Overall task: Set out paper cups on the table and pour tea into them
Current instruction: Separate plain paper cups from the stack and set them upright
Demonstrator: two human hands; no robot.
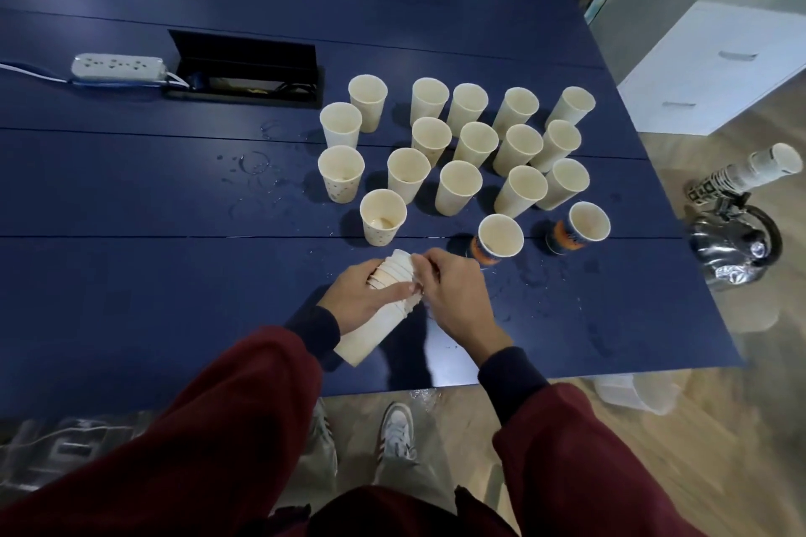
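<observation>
A stack of nested cream paper cups (370,334) lies tilted over the near part of the blue table (174,283). My left hand (362,294) grips the stack around its rims. My right hand (453,294) pinches the rim end of the stack from the right. Several cream paper cups (460,187) stand upright on the table beyond my hands. Two of the nearest, one at the left (383,217) and one behind it (341,174), have a little liquid at the bottom. Two dark cups with orange print (497,241) stand at the right front.
A steel kettle (737,249) and another stack of cups (750,172) sit just off the table's right edge. A white power strip (117,68) and an open black cable box (248,68) lie at the back left. Water drops wet the table around the cups.
</observation>
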